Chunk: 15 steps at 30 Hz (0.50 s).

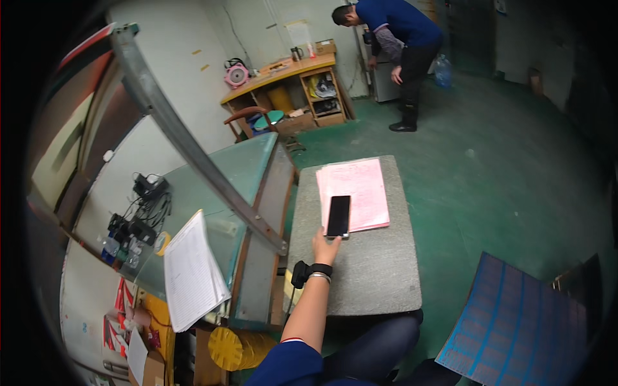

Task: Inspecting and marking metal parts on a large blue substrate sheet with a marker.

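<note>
My left hand [325, 249] reaches forward and is closed on the lower left corner of a black smartphone [338, 216]. The phone's dark screen faces up. It is over a stack of pink paper sheets [356, 180]; I cannot tell whether it rests on them or is held just above. The sheets lie on a grey, rough-topped small table [373, 273] in front of my legs. On my left wrist are a black strap device [301, 273] and a light-coloured band. My right hand is out of view.
On the left, a glass-topped table [222, 161] bears black adapters with cables [149, 193] and white paper sheets [193, 276]. A slanting metal post [174, 128] stands between. A blue-lined dark panel [515, 321] is at lower right. Another person [405, 38] bends near a wooden desk [283, 76].
</note>
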Tool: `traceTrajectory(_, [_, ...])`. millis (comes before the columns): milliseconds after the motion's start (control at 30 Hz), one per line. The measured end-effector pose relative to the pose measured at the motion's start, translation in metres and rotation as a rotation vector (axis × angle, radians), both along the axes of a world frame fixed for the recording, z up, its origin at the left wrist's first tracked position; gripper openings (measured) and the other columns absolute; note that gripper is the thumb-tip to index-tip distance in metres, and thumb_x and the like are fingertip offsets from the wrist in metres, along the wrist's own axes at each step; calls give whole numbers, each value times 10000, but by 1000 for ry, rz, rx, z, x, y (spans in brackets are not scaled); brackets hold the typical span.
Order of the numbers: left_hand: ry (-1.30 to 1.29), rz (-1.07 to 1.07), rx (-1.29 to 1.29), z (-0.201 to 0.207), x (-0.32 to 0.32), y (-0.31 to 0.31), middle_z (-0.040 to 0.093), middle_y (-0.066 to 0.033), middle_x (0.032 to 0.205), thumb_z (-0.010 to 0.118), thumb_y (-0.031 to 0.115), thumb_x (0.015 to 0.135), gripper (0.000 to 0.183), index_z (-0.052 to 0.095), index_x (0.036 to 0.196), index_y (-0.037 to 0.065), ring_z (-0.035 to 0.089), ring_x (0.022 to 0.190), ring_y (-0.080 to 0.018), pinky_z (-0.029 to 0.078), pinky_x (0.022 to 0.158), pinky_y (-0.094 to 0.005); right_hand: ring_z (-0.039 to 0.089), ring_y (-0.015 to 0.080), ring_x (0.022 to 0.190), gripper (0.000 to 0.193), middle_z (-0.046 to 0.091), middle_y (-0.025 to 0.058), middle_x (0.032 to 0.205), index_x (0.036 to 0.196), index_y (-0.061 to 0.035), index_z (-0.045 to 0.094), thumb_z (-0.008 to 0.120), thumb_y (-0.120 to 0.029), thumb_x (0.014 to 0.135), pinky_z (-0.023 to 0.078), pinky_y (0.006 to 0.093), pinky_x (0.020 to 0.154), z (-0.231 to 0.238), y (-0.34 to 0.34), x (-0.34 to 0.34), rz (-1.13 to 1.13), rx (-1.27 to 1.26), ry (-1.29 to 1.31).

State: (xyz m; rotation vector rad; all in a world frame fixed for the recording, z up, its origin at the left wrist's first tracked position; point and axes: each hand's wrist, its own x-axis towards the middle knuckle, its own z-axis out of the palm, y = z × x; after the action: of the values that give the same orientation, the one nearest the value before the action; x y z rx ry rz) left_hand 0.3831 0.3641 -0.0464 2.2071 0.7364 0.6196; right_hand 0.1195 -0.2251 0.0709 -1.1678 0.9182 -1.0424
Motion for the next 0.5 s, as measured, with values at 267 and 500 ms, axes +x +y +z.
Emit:
traceTrajectory(267, [327,285,-21,2,65,19,438,-245,1186,770,385,590,844,388,1218,-30,392,1121,-402,343,948,-435,441,304,1058,496,478,199,1144,1215,82,385,526,-112,781,343,392,926,3,-33,-72,-157,-119,236])
traceTrajectory(500, [278,109,-277,-33,104,57,571,-259,1022,853,293,487,785,474,1025,-134,588,927,-339,472,811,-367,428,316,1103,507,423,233,1232,1200,152,365,399,-260,907,313,387,963,56,17,-55,-259,1,50])
